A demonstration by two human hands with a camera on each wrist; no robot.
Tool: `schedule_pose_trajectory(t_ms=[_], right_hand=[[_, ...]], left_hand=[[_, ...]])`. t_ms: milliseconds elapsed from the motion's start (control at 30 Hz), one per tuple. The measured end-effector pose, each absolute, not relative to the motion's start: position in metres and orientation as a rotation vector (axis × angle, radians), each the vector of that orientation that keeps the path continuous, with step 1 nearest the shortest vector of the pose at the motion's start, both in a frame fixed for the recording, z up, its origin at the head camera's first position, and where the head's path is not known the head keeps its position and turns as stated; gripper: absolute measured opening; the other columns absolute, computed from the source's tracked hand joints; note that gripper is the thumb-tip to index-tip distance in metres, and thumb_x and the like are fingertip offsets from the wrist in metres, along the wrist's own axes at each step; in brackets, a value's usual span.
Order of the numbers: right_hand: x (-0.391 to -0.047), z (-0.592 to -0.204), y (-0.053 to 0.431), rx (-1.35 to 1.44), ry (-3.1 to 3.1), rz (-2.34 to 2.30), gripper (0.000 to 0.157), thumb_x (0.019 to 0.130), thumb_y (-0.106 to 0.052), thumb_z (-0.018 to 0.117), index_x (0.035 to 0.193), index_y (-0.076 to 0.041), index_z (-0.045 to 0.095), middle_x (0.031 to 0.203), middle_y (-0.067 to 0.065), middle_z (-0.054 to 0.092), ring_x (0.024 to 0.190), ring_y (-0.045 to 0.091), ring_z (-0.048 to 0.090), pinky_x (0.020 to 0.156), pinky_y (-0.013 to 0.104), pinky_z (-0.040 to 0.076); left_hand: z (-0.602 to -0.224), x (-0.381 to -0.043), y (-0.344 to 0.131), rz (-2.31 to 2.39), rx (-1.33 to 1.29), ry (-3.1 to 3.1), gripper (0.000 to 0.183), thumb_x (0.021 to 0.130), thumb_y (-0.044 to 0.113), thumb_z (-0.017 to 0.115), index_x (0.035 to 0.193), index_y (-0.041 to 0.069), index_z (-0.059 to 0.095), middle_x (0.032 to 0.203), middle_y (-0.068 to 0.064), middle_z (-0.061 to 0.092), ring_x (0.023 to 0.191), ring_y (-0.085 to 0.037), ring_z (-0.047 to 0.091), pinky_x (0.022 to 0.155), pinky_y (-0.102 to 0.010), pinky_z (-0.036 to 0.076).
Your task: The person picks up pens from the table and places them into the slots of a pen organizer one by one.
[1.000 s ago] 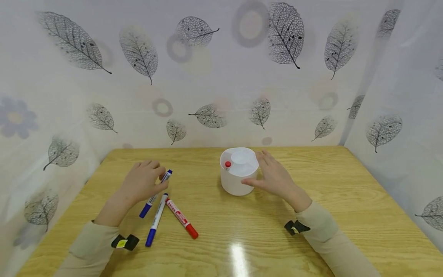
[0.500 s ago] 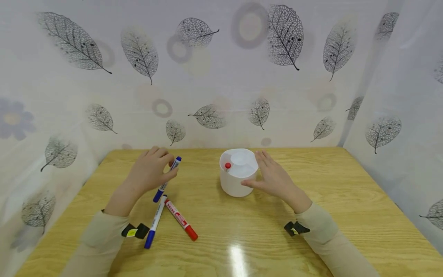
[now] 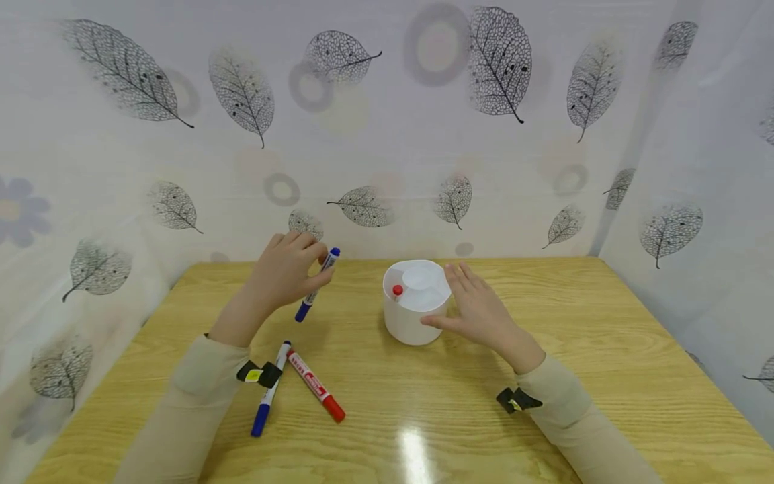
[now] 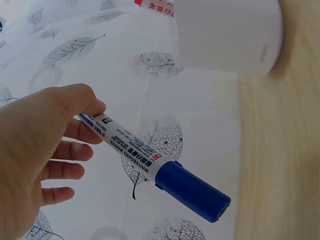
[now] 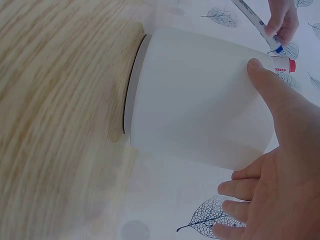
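My left hand (image 3: 287, 270) pinches a blue whiteboard marker (image 4: 135, 150) between thumb and index finger, holding it tilted above the table, left of the white pen holder (image 3: 410, 327). In the left wrist view its blue cap points down and the other fingers are loosely bent behind it. My right hand (image 3: 484, 314) stays at the right side of the holder; its thumb lies against the wall and its fingers reach along the far side, fairly straight. A red-capped marker (image 5: 282, 64) stands inside the holder, its lower part hidden by the wall.
On the wooden table (image 3: 459, 430), a second blue marker (image 3: 266, 403) and a red marker (image 3: 316, 384) lie with their far ends together, near my left forearm. A leaf-patterned curtain (image 3: 387, 121) hangs behind and at both sides of the table.
My left hand has lifted the blue whiteboard marker and carried it away from me and rightward, towards the pen holder. The right hand and the holder have stayed in place.
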State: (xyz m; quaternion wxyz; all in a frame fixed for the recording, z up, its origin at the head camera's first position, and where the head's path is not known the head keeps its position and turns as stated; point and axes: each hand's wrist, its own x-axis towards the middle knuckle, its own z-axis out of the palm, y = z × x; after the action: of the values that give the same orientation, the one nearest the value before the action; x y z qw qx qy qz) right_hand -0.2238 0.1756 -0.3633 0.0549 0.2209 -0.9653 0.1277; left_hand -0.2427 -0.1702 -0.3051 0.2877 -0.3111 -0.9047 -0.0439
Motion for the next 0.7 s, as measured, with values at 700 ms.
schedule_pose_trajectory(t_ms=[700], right_hand=[[-0.213,-0.361,0.172,0.642,-2.934,0.394,0.109,0.081,-0.066,0.064,0.152,0.004,0.02,0.159,0.022,0.021,0.15,0.039,0.015,0.118,0.056,0.02]], left_hand=[[-0.283,-0.272,-0.118,-0.601,-0.838,-2.141,0.022,0.089,0.026,0.07,0.09,0.005,0.067,0.086,-0.01,0.062,0.083,-0.028,0.052,0.074,-0.041,0.04]])
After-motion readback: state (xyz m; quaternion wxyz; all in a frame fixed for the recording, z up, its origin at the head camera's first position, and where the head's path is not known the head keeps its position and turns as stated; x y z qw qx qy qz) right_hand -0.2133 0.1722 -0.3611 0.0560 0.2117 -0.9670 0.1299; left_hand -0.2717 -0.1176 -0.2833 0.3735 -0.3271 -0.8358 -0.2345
